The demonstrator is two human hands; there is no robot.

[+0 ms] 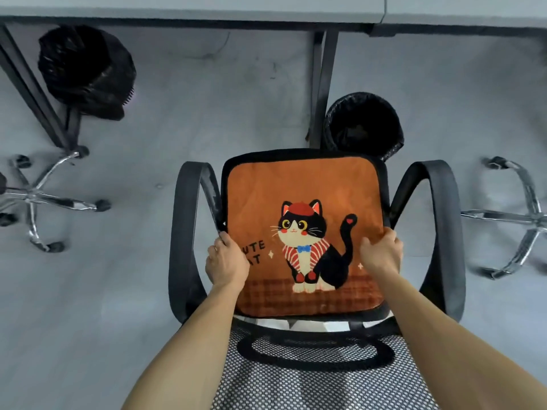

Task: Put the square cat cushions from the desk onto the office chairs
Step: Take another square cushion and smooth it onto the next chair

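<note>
An orange square cat cushion (302, 187) with a black border and a black-and-white cat print lies on the seat of a black office chair (189, 232) right below me. My left hand (226, 261) grips the cushion's left edge, fingers curled round it. On the right edge my right hand (381, 254) pinches the fabric. I reach over the chair's mesh backrest (296, 380), which fills the bottom of the view. The cushion sits between the two armrests.
A grey desk edge (207, 16) runs along the top, with black legs (321, 84) behind the chair. Two black-bagged bins stand on the floor, one at the left (85, 69), one at the right (364, 125). Chrome chair bases with castors stand left (38, 199) and right (521, 217).
</note>
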